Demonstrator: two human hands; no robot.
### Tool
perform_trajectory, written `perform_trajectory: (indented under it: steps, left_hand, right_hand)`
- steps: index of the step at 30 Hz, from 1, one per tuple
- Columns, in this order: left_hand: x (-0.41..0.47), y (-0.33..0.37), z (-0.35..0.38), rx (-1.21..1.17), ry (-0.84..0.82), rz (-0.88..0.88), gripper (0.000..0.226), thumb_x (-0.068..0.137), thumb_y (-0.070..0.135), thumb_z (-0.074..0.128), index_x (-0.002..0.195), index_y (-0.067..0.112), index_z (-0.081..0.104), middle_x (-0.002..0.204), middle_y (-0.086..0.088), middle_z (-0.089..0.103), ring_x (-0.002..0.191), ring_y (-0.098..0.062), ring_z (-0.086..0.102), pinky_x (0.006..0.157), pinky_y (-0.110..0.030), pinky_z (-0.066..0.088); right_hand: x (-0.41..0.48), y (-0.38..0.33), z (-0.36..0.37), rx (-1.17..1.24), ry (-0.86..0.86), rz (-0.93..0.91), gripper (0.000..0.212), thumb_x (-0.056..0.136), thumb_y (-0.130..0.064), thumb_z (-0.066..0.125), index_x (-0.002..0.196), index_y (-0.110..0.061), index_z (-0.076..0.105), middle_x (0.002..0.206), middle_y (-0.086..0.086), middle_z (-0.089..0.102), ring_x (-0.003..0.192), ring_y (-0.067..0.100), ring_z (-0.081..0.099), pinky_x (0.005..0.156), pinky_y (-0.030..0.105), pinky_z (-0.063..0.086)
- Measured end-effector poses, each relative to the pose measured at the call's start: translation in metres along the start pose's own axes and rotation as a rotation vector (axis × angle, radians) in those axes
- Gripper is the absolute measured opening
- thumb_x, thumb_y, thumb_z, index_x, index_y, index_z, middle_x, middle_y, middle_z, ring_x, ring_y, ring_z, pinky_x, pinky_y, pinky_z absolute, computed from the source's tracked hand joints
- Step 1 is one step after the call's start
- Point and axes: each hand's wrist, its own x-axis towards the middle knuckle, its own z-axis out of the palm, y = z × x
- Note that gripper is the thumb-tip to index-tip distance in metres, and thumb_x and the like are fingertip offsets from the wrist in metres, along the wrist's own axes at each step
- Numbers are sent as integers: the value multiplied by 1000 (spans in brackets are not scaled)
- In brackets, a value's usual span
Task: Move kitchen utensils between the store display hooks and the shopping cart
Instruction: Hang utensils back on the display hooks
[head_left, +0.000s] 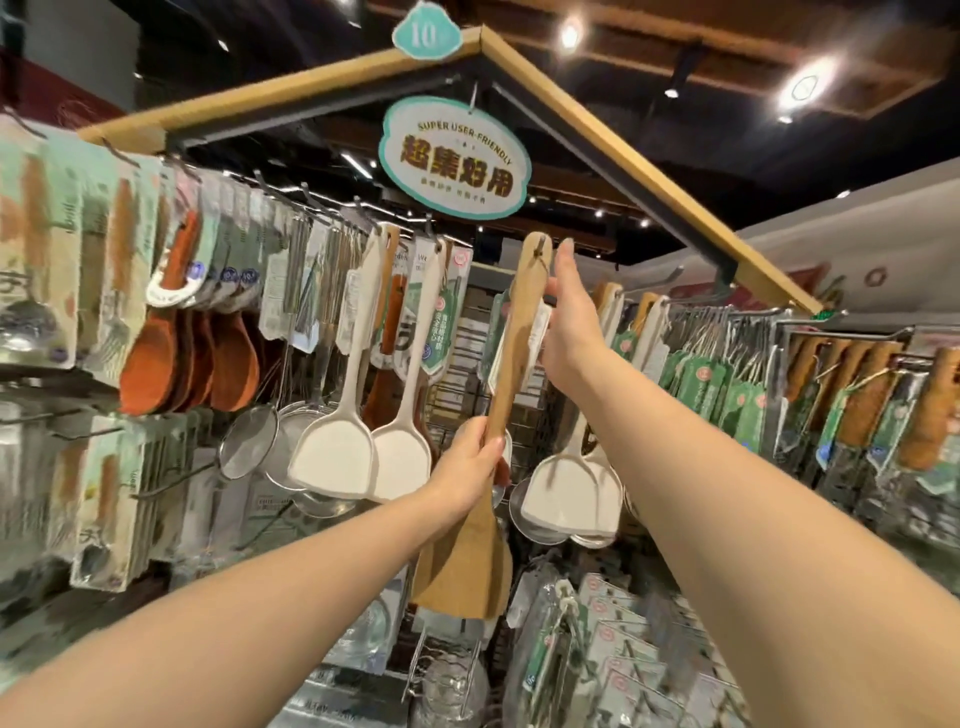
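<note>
Left hand (470, 467) is wrapped tight around the low part of the handle of a wooden spatula (511, 353). Right hand (569, 317) is up higher and pinches the top part of the same handle, with one finger pointing up. The wooden spatula hangs straight down in the middle of the rack, with its wide flat end at the bottom. Its top end is at a dark hook (543, 242). It may be on the hook already, but that spot is too blurry to be sure.

Just left of it hang two white spatulas (332, 457) side by side. More white ones (566, 493) hang behind the wooden spatula on the right, over some shiny metal ladle bowls (535, 530). They are close, and the left hand is right in front of them. Farther left is a round wire strainer (249, 441), then a row of orange-brown spoons (192, 358), then blurry card packs (41, 260).

On the right hang lots of green tags (701, 384) and tools with brown wooden handles (862, 395). Below, near the person, are packs in clear bags (623, 623).

Up above hangs a round sign (457, 156) under a wooden frame (649, 166).
</note>
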Motion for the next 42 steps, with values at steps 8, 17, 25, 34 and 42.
perform_trajectory:
  steps: [8,17,25,34,42]
  left_hand:
    - [-13,7,-13,-40,-46,-13,25,102,19,33,124,12,42,74,-1,56,66,-11,58,67,-18,50]
    - [-21,13,-28,-32,-71,-16,23,102,19,31,122,12,42,73,-1,57,67,-13,57,66,-19,46]
    - [-22,14,-26,-74,-103,-5,26,102,17,31,125,10,41,72,-3,55,63,-12,55,54,-8,44]
    - [-22,15,-27,-70,-121,-1,22,102,19,31,121,11,42,72,-2,55,64,-13,55,62,-14,48]
    - [-32,28,-26,-113,-160,8,10,102,18,33,109,12,37,73,-6,53,62,-18,55,66,-27,48]
  right_hand:
    - [5,-17,10,-76,54,127,85,73,-77,50,135,-18,46,120,9,61,107,33,62,100,48,44]
    - [13,-28,17,-49,129,167,53,95,-49,44,119,-4,58,82,9,67,73,27,67,87,46,55]
    - [14,-34,16,-29,118,209,57,91,-54,48,125,-9,55,89,11,67,80,29,68,87,45,55]
    - [15,-34,17,-56,114,168,51,92,-49,50,122,-8,56,84,11,67,77,29,67,81,44,57]
    - [9,-45,19,-132,153,176,47,97,-45,45,119,-4,55,86,13,66,61,24,64,78,41,59]
